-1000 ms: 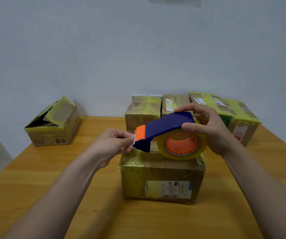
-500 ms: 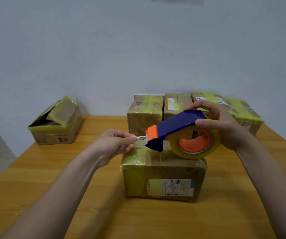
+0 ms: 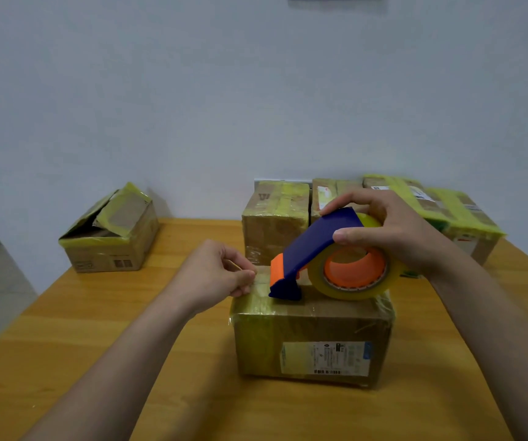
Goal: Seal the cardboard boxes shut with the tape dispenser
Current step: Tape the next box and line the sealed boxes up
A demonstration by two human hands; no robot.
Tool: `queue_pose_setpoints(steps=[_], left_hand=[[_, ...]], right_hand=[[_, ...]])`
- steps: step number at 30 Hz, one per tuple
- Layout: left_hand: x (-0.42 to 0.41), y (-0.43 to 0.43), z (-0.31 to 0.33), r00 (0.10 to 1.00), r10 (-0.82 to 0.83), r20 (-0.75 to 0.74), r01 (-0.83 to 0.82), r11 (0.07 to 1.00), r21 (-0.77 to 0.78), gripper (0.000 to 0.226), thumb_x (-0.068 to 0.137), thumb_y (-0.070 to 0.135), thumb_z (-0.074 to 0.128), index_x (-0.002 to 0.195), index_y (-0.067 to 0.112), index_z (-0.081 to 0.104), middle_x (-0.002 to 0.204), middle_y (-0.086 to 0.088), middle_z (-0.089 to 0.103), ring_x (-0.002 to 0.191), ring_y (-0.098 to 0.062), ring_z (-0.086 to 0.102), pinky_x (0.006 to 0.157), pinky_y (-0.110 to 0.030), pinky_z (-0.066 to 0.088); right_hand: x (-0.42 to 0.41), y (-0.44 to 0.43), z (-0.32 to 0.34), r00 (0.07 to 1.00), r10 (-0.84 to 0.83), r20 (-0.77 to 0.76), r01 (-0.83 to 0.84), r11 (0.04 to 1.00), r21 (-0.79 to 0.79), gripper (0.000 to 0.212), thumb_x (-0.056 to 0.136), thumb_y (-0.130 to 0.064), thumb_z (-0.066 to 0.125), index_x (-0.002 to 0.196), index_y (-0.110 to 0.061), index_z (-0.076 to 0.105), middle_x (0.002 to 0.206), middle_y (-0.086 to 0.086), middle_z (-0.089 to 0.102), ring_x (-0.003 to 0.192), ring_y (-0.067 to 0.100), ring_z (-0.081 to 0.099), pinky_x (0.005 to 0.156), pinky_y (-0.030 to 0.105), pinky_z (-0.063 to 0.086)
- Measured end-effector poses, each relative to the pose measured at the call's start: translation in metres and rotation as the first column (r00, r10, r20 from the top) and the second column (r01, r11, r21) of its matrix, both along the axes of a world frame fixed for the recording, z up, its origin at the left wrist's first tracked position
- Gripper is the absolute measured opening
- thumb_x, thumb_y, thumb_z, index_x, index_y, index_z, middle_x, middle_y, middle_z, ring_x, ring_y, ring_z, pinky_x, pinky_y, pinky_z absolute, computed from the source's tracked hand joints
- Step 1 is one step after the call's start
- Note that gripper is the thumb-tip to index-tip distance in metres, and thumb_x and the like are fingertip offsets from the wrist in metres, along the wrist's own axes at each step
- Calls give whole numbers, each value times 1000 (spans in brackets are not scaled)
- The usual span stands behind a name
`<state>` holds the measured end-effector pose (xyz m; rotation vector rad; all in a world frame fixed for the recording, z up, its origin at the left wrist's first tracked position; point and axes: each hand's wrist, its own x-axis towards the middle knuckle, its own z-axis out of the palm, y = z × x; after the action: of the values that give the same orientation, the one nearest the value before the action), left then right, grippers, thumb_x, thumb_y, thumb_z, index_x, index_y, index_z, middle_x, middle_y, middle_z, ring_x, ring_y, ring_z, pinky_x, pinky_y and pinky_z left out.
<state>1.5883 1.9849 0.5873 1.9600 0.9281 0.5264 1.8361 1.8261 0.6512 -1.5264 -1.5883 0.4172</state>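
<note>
A cardboard box [image 3: 312, 342] wrapped in yellowish tape, with a shipping label on its front, stands on the wooden table [image 3: 97, 329] before me. My right hand [image 3: 386, 230] grips the blue and orange tape dispenser [image 3: 316, 249], whose roll of clear tape [image 3: 355, 275] rests on the box top. The dispenser's nose touches the top near the left edge. My left hand [image 3: 221, 275] pinches the free end of the tape at the box's upper left corner.
Several taped boxes [image 3: 275, 218] stand in a row at the table's back against the white wall. One box [image 3: 113, 237] with its flaps partly raised sits at the back left. The table's left edge drops to the floor.
The dispenser has come down from above the box onto its top. My left hand has drawn the tape end out and lowered it to the box's left corner.
</note>
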Motion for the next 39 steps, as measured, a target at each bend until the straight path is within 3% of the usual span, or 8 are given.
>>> queue_pose_setpoints(steps=[5,10,19,23,27,32,36,39], left_hand=[[-1,4,-1,998,-30,-62,30,1000,0,12,97,12,72,86,11,76,69,-4,76,61,-12,70,64,-26,60],[1,2,-2,996,-16,-90,18,999,29,13,97,12,71,85,14,75,68,-2,76,62,-12,70,66,-30,61],[5,-16,8,955,89,-282,19,934,357,8,92,29,73,99,32,71,78,12,73,76,-8,70,69,-33,61],[6,-16,9,882,158,-444,129,824,551,78,92,48,72,157,47,29,120,9,71,117,-21,63,88,-36,52],[-6,-2,4,771,323,-549,118,774,622,83,93,67,60,161,52,13,136,2,62,126,-27,58,84,-40,52],[-7,-14,-5,941,65,-332,162,776,610,63,101,36,52,161,39,31,153,9,46,139,-14,40,105,-33,43],[0,-29,-12,805,-242,-541,463,828,318,116,73,83,45,166,36,-7,174,16,-5,158,-7,-3,128,-43,19],[7,-25,-12,740,-141,-658,475,802,363,144,61,98,59,165,30,-14,172,10,2,158,-21,11,126,-45,26]], right_hand=[[0,5,0,999,-19,-32,19,1000,8,46,70,-56,77,108,-30,75,114,-9,72,115,17,64,100,47,53],[-2,9,-2,1000,-5,12,6,999,-42,48,67,-63,76,107,-37,74,113,-15,71,111,5,62,88,29,52],[-6,9,-1,999,-8,45,11,998,-63,47,67,-63,77,106,-36,75,112,-14,72,110,6,62,90,34,54],[-8,7,0,998,-7,55,10,998,-59,50,66,-65,76,106,-36,76,111,-13,73,111,9,64,94,37,55],[-6,7,-2,997,-24,68,28,998,-48,53,66,-66,74,107,-32,76,112,-9,74,115,18,63,98,48,54],[-5,9,-3,998,-32,62,35,998,-51,49,68,-63,75,107,-33,76,113,-8,74,117,18,63,100,50,53],[-4,10,-3,998,-49,45,52,997,-57,43,72,-56,79,108,-32,77,112,-9,74,116,20,62,98,53,53],[-3,12,-4,997,-57,43,59,997,-55,40,74,-51,79,107,-30,77,111,-7,74,116,21,63,99,56,52]])
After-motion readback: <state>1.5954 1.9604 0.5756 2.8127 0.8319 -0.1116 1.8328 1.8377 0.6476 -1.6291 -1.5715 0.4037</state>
